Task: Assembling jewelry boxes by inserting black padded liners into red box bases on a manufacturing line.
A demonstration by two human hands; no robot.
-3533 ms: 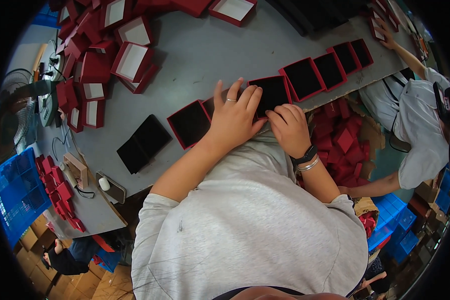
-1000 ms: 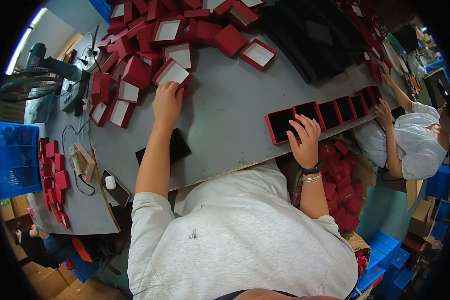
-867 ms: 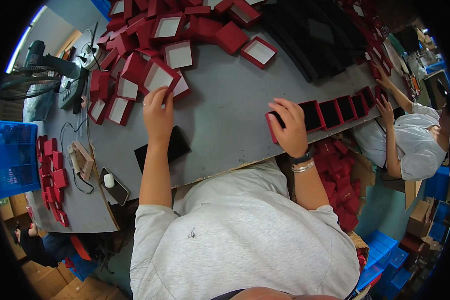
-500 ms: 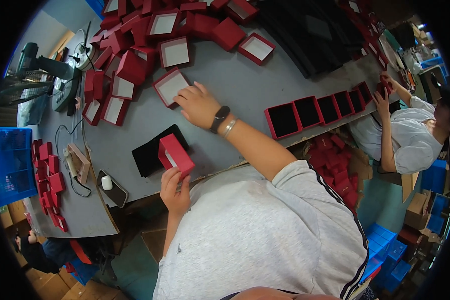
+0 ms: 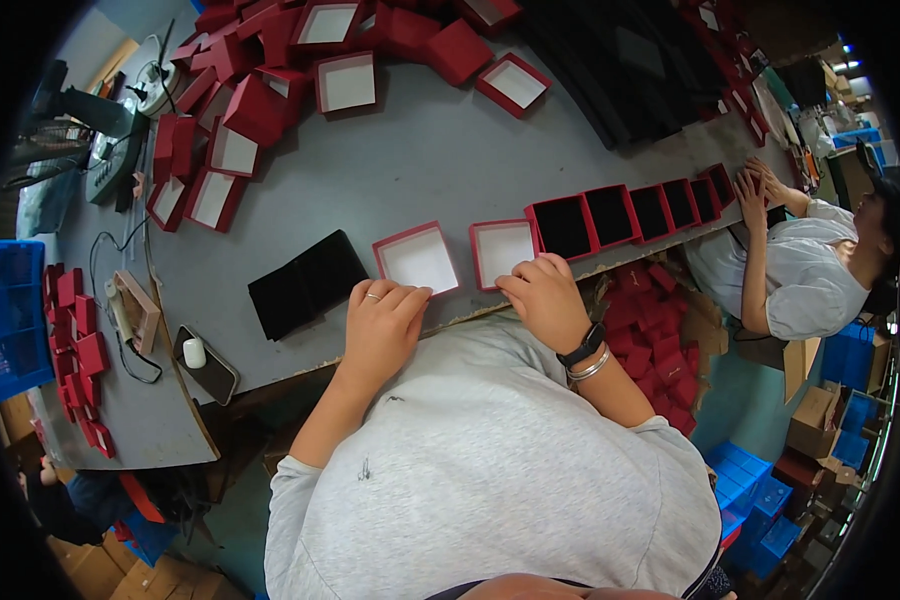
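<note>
Two shallow red boxes with white insides sit side by side at the near edge of the table. My left hand [image 5: 383, 325] pinches the near rim of the left red box [image 5: 417, 257]. At the other one, my right hand [image 5: 548, 308] has its fingers closed on the near right corner of the right red box [image 5: 502, 250]. That box meets the end of a row of red boxes with black linings [image 5: 562, 229], which stretches off to the right. Just left of my left hand lies a small stack of flat black pads [image 5: 307, 284].
Red boxes [image 5: 253, 110] are heaped at the far left, with long black strips [image 5: 620, 70] at the far right. A phone [image 5: 210, 372] bearing a white earbud case lies at the left edge. A co-worker [image 5: 805, 260] sits at the right, both hands at the row's end.
My right hand came back from the far side, bringing a box to the row's end. My left hand's box, tilted before, now lies flat, right of the black pads.
</note>
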